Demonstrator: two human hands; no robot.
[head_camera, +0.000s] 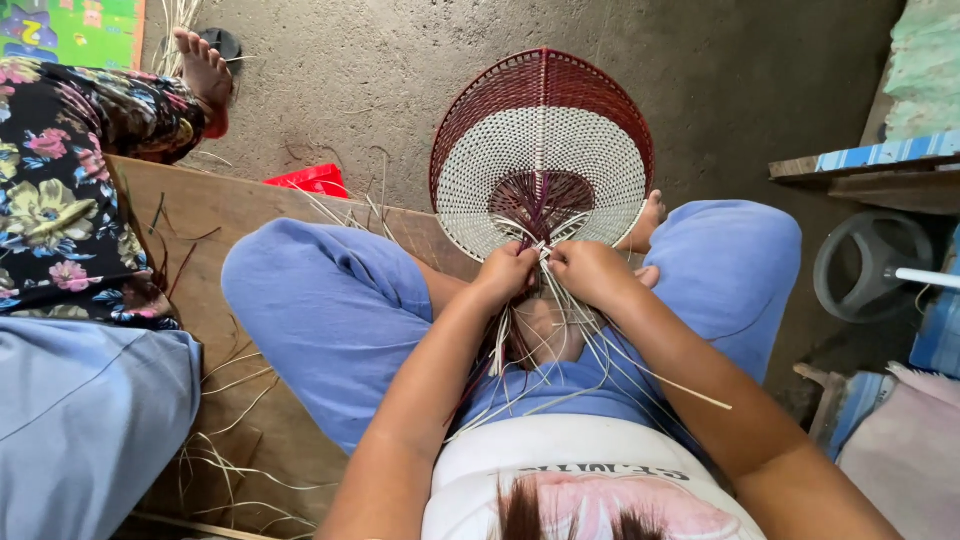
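A round woven fan (541, 150) stands upright between my knees, dark red at the rim and centre with a white band between. My left hand (507, 273) and my right hand (590, 271) meet at its lower edge, each pinching the loose white and dark red strips (560, 350) where they gather. The long strip ends trail down over my lap and blue trousers (335, 320). The exact point where the fingers grip is hidden by the knuckles.
I sit on a wooden bench (225, 215) strewn with loose strips. Another person in a floral top (60, 180) sits at the left, a bare foot (205, 70) on the concrete floor. A red container (312, 180) lies behind the bench. A grey wheel (870, 265) is at right.
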